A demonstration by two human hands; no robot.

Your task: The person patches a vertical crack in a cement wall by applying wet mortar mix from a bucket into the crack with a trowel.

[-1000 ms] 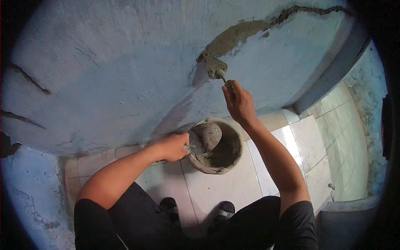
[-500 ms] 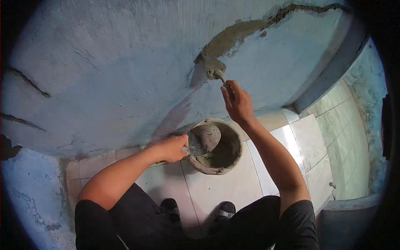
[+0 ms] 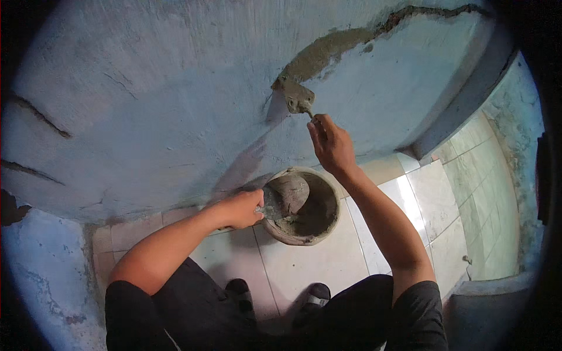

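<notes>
My right hand [image 3: 333, 146] is closed round the thin handle of a small trowel [image 3: 298, 97]. Its mortar-smeared blade lies against the blue wall [image 3: 199, 111], at the lower left end of a band of wet grey mortar [image 3: 322, 54]. My left hand [image 3: 241, 209] grips a flat, grey, trowel-like tool [image 3: 273, 205], its handle mostly hidden in the fingers. A rounded lump of mortar [image 3: 294, 193] sits on that tool, above the left part of a round bucket [image 3: 304, 240]. More mortar coats the inside of the bucket.
From the mortar band, an open crack [image 3: 421, 10] runs to the upper right. Shorter cracks [image 3: 41, 116] mark the wall at left. Pale tiles [image 3: 316, 269] cover the floor, where my feet stand behind the bucket. A low ledge [image 3: 492, 286] is at lower right.
My right hand and the small trowel have shifted slightly left along the wall. The left hand, its tool and the bucket stay nearly where they were.
</notes>
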